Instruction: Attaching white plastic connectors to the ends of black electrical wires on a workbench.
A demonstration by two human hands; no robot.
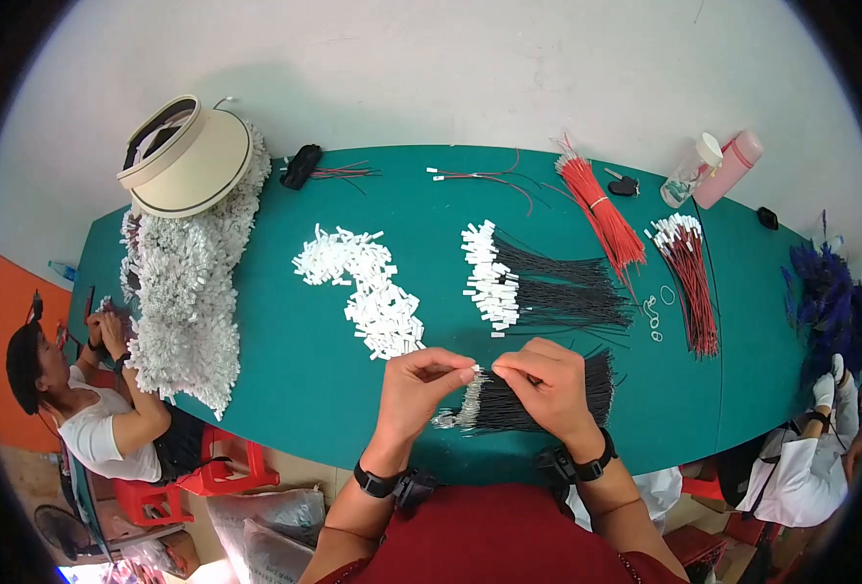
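In the head view, the left hand pinches a white plug above the surface; the right hand has its grip closed beside it, contents too fine to tell. Black wires lie below. Probably a wire is being fitted; next calls for straight pushing.

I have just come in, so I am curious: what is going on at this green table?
A person works here with bare hands. The left hand pinches a small white piece; the right hand is close beside it, fingertips together, its grip too small to make out. Metal-tipped black wires lie beneath the hands. Farther back are black wires with white ends and, to their left, a pile of loose white pieces. Another person is at the table's left side.
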